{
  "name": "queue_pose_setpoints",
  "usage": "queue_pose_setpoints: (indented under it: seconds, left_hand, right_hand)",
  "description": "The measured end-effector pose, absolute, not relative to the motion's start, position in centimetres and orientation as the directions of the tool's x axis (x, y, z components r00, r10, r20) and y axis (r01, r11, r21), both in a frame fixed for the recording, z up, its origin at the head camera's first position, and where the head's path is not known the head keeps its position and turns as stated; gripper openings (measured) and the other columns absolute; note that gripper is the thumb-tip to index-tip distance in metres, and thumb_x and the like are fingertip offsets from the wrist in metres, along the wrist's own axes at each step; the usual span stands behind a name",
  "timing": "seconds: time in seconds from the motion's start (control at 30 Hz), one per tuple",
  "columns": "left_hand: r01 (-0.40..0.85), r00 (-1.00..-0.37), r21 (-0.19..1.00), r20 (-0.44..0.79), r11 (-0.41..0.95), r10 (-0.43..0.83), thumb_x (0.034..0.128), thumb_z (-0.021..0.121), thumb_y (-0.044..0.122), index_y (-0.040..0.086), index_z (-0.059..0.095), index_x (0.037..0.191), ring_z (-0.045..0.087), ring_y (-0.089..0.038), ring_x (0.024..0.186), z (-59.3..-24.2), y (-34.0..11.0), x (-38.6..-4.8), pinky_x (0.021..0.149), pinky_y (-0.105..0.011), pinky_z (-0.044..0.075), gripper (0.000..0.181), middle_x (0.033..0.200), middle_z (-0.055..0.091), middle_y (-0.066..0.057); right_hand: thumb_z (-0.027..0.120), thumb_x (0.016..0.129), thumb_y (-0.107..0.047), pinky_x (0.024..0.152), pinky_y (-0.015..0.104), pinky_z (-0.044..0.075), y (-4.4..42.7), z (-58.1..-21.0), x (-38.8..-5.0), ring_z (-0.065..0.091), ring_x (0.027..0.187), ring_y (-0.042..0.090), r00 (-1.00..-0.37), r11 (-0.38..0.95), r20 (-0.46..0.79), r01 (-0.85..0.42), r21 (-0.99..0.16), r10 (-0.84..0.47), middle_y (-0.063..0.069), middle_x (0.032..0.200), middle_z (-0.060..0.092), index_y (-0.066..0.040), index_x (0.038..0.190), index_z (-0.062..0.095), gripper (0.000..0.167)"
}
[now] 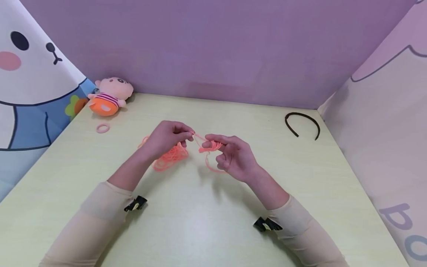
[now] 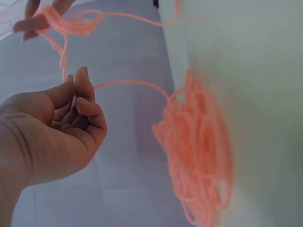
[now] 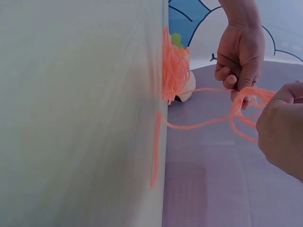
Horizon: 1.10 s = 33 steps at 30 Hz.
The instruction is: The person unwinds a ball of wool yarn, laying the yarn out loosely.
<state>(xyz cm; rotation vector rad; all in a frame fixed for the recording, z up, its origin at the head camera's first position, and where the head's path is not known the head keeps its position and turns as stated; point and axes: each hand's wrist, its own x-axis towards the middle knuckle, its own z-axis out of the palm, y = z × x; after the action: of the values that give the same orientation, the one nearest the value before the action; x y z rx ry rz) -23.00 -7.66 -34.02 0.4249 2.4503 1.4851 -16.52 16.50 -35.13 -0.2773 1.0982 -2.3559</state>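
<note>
A loose pile of coral-orange yarn [image 1: 171, 157] lies on the table beside my left hand [image 1: 170, 137]. A strand runs from the pile [image 2: 196, 146] to the left hand [image 2: 61, 127], whose thumb and forefinger pinch it. From there the strand reaches my right hand [image 1: 238, 157]. Several loops of yarn [image 1: 213, 146] are wound round the right hand's extended fingers, while its lower fingers bend toward the palm. The right wrist view shows the wound loops [image 3: 246, 99] between both hands; the right hand [image 3: 286, 127] hides part of them. A loose tail [image 1: 213, 169] hangs below.
A pink plush doll [image 1: 111, 96] sits at the table's back left corner, with a pink ring [image 1: 102, 128] in front of it. At the back right lies a dark headband [image 1: 301, 115]. A purple wall [image 1: 213, 52] stands behind the pale table [image 1: 200, 230].
</note>
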Motion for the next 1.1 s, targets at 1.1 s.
queue_pose_setpoints:
  seconds: [1.1]
  left_hand:
    - [0.140, -0.965, 0.882, 0.021, 0.450, 0.260, 0.1037, 0.061, 0.023, 0.011, 0.072, 0.118, 0.063, -0.027, 0.087, -32.1, -10.1, -23.1, 0.066, -0.033, 0.047, 0.022, 0.100, 0.070, -0.008]
  right_hand:
    - [0.035, 0.101, -0.019, 0.046, 0.017, 0.036, 16.5, -35.5, -17.2, 0.061, 0.057, 0.010, -0.950, -0.583, -0.182, 0.300, -0.755, -0.253, 0.011, 0.144, 0.056, -0.007, 0.144, 0.053, 0.048]
